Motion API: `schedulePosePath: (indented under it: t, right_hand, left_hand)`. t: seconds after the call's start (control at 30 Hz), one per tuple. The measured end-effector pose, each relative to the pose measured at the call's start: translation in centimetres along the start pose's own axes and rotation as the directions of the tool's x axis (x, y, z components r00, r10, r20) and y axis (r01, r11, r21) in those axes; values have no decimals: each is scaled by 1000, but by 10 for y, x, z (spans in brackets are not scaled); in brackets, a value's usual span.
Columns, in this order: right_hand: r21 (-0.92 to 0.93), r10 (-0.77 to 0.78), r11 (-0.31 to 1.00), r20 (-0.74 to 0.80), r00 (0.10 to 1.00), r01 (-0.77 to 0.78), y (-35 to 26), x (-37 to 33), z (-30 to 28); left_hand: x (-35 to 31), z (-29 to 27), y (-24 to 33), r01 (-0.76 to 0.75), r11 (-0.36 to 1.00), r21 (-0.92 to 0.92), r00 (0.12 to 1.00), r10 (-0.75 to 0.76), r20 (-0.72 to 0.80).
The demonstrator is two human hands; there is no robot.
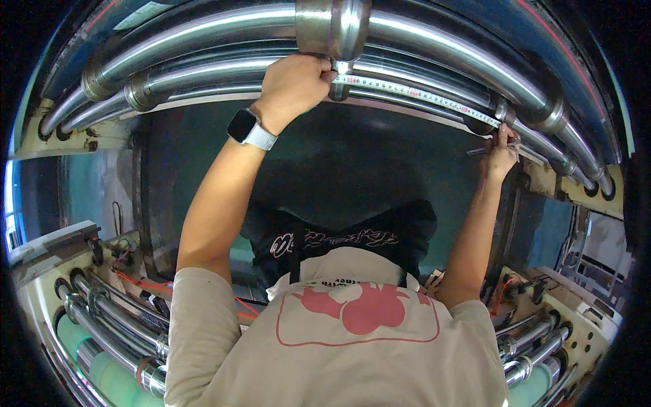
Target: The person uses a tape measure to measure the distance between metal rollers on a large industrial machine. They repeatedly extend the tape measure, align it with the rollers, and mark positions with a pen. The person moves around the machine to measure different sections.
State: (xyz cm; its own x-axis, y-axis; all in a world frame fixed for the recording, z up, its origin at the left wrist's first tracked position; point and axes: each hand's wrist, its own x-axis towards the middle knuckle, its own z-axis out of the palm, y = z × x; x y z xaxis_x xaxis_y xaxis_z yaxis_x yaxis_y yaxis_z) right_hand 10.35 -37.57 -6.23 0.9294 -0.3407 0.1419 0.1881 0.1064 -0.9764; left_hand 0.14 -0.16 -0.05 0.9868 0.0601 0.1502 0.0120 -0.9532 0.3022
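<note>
The left hand [295, 88] pinches a flat white measuring tape [413, 93] along round, shiny metal rollers [441, 42]. The right hand [502, 154] grips it too.

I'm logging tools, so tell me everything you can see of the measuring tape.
The measuring tape is a narrow white strip, perhaps coated metal, with dark graduations and spaced red marks. It is drawn out, looks taut and slants down to the right along shiny metal rollers; whether it touches them is unclear. The left hand appears to pinch its left end, and the right hand grips the other end. No case can be made out.
</note>
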Motion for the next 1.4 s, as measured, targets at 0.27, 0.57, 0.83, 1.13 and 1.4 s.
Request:
schedulePosePath:
  t: [0.27, 0.57, 0.83, 1.13, 1.4]
  right_hand:
    - [-4, -30, 1000, 24, 999, 30, 5, 2, -2]
    - [3, -28, 1000, 41, 999, 27, 6, 3, -2]
    - [2, -38, 999, 47, 998, 38, 5, 2, -1]
    - [-20, -13, 1000, 12, 1000, 13, 0, -3, -2]
    - [-595, 355, 791, 259, 898, -141, -43, -1, -23]
  left_hand:
    - [0, 3, -2, -29, 999, 18, 999, 30, -41]
    - [0, 2, -1, -3, 1000, 21, 1000, 3, -20]
    - [0, 3, -1, 8, 1000, 24, 1000, -7, -12]
    - [-2, 0, 0, 14, 999, 35, 1000, -14, 22]
    - [-21, -3, -1, -118, 993, -10, 988, 117, -98]
